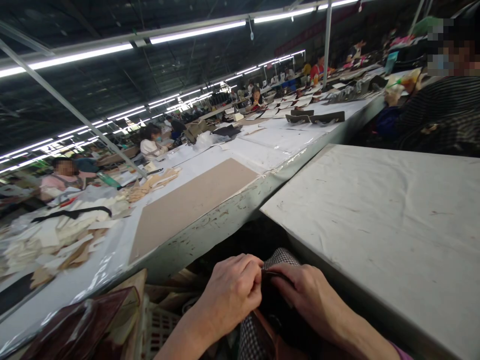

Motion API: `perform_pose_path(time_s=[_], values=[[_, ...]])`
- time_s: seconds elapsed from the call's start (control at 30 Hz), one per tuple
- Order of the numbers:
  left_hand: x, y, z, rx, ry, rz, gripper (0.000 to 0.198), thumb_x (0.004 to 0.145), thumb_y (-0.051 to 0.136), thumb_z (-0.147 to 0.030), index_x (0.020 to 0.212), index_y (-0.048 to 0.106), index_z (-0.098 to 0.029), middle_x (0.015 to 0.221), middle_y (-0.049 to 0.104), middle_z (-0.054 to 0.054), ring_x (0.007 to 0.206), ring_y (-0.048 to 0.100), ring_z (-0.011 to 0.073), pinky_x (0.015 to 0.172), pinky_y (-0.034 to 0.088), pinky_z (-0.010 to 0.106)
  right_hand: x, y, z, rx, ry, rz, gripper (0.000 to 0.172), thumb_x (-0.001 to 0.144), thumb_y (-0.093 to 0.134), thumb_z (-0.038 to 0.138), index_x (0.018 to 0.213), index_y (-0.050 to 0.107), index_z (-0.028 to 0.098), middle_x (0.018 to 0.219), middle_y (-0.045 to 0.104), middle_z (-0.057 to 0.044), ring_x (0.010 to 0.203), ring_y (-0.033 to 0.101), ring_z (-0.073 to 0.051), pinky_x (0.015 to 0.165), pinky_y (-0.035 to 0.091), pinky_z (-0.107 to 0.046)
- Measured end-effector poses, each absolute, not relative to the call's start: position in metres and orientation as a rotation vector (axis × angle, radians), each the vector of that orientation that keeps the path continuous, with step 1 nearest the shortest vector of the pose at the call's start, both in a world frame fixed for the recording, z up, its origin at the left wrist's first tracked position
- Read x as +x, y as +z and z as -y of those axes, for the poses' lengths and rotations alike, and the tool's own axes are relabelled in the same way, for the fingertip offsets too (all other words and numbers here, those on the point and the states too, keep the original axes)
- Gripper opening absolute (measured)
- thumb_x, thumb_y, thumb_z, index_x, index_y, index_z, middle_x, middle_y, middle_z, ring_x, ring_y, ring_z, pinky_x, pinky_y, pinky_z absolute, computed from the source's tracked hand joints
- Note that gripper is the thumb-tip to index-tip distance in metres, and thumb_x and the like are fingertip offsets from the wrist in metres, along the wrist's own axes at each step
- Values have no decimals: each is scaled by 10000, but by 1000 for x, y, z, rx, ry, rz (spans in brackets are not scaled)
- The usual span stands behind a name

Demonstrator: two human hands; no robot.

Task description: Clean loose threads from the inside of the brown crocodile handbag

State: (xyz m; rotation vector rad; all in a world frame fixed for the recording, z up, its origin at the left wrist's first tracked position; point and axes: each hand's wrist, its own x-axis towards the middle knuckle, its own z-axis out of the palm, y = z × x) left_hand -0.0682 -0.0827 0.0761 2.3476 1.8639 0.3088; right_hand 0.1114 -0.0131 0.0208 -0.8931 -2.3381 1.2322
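Low in the middle of the view, my left hand [233,286] is closed, its thumb and fingers pinching the edge of a dark brown leather-like piece [270,274]. My right hand [313,296] grips the same edge from the other side, fingers bent over it. The two hands are close together. Much of the piece lies in shadow, so its full shape cannot be made out. Black-and-white checked cloth [282,256] shows behind and below the hands. A brown strip [265,322] runs downward beneath them.
A white-covered table [386,210] stands to the right. Ahead, a long table bears a tan board [198,200], fabric scraps [56,232] and dark flat pieces [326,117]. At lower left are a plastic basket [161,322] and maroon pieces [80,325]. A person [442,107] sits at right.
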Motion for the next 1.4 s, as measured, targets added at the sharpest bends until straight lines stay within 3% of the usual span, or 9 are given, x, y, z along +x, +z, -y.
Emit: perform_pose_path(time_s=[0.3, 0.47, 0.67, 0.9, 1.1, 1.2, 1.4], values=[[-65, 75, 84, 2027, 469, -1907, 243, 810, 559, -7, 820, 459, -228, 1088, 656, -72, 1024, 616, 133, 883, 447, 278, 113, 18, 9, -942, 1223, 2330, 258, 976, 479, 295, 1148, 670, 319, 945, 730, 34, 864, 685, -183, 760, 438, -288], [-62, 78, 83, 1876, 442, -2004, 234, 805, 649, -72, 860, 491, -235, 1020, 654, -49, 900, 616, 149, 830, 470, 285, 114, 17, 9, -900, 1248, 2288, 246, 974, 484, 286, 1125, 671, 342, 975, 727, 70, 873, 683, -157, 766, 439, -269], [-58, 73, 81, 1910, 482, -2037, 224, 799, 663, -51, 779, 515, -218, 918, 656, -48, 878, 610, 156, 816, 468, 279, 114, 19, 8, -890, 1245, 2291, 242, 968, 497, 276, 1128, 676, 312, 983, 730, 61, 871, 685, -150, 758, 441, -266], [-61, 69, 83, 1979, 666, -1881, 196, 856, 641, -60, 793, 554, -224, 1002, 655, -79, 943, 613, 107, 856, 438, 227, 114, 16, 8, -890, 1237, 2278, 249, 971, 499, 278, 1145, 673, 312, 1006, 730, 56, 897, 689, -156, 772, 456, -265], [-58, 85, 80, 1750, 460, -2077, 232, 784, 678, -47, 780, 518, -214, 1039, 662, -45, 897, 630, 158, 807, 457, 290, 111, 15, 9, -901, 1257, 2299, 256, 973, 491, 286, 1151, 670, 330, 1037, 721, 64, 933, 684, -172, 831, 480, -282], [-59, 86, 81, 1763, 460, -2090, 244, 798, 659, -32, 727, 499, -202, 1046, 671, -38, 991, 635, 176, 855, 451, 299, 112, 14, 10, -911, 1261, 2292, 253, 977, 480, 296, 1141, 671, 319, 1029, 721, 54, 927, 683, -184, 837, 491, -299], [-69, 70, 86, 2027, 615, -1898, 207, 876, 599, -53, 773, 503, -204, 1049, 655, -52, 927, 634, 132, 825, 463, 252, 114, 15, 12, -875, 1242, 2298, 265, 969, 490, 267, 1161, 667, 312, 1039, 726, 53, 931, 692, -195, 839, 496, -311]])
